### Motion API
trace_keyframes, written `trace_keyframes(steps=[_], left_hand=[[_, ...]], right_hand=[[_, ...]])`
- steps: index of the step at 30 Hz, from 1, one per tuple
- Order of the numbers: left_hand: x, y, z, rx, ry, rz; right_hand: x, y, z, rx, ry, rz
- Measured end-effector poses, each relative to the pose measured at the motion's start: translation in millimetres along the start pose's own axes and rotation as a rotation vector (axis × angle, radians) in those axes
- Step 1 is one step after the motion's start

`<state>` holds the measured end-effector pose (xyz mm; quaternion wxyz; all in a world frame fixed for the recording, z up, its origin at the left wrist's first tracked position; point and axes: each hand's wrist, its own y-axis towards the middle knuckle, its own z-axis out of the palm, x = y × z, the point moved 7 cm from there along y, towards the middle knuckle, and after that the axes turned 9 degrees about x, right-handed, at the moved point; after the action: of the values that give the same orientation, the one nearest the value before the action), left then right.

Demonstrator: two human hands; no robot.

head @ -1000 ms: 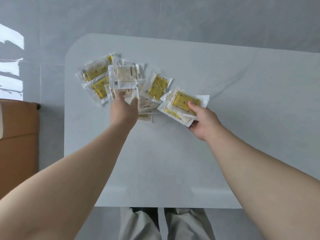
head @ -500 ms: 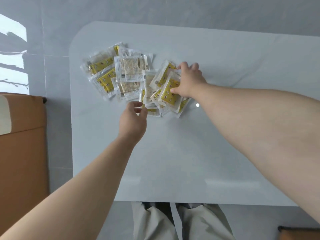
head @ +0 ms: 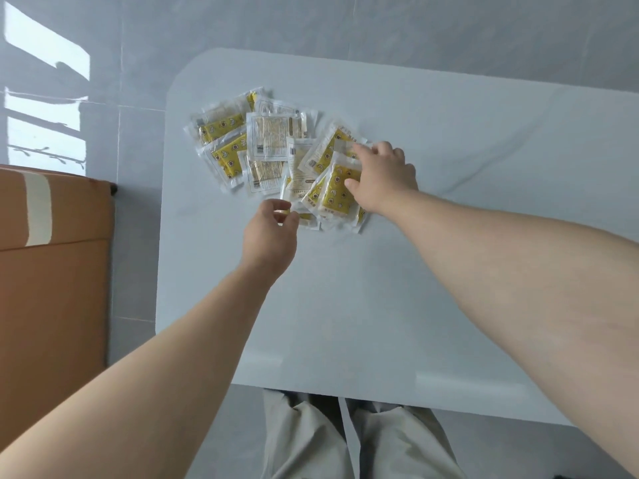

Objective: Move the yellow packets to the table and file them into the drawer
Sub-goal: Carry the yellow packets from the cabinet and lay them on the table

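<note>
Loosely fanned yellow packets | clear edges | some face-down, pale

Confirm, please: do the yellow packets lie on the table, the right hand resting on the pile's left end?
No: the head view shows the right hand on the pile's right end; the yellow packets do lie on the table.

About a dozen overlapping yellow packets, exact count hidden by overlap, on one white table. Two hands: left hand, right hand. One brown box.
</note>
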<state>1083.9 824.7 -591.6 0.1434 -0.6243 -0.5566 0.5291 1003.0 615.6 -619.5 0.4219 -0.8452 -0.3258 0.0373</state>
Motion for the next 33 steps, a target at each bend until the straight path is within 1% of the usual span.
trace_keyframes(steps=[6, 9, 12, 16, 20, 23, 26, 29, 33], left_hand=[[-34, -75, -17, -0.021, -0.046, 0.003], [-44, -127, -26, -0.051, -0.089, -0.011], [-48, -185, -34, -0.080, -0.140, -0.002], [-42, -254, -51, -0.153, -0.222, 0.013], [-27, -316, -71, -0.235, -0.298, 0.033], [-11, -362, -85, -0.312, -0.308, 0.049], [12, -406, -93, -0.382, -0.359, 0.060], [41, -451, -89, -0.449, -0.429, 0.069], [97, -516, -70, -0.524, -0.546, 0.074]], right_hand=[[-7, -93, -25, -0.042, 0.141, -0.065], [-9, -143, -36, -0.057, 0.259, -0.098], [1, -195, -50, -0.087, 0.360, -0.159], [24, -257, -61, -0.069, 0.450, -0.230], [48, -313, -65, -0.052, 0.464, -0.321], [67, -352, -64, -0.031, 0.467, -0.389], [87, -388, -57, -0.010, 0.436, -0.455], [104, -424, -36, 0.024, 0.394, -0.521], [124, -479, 8, 0.040, 0.295, -0.615]])
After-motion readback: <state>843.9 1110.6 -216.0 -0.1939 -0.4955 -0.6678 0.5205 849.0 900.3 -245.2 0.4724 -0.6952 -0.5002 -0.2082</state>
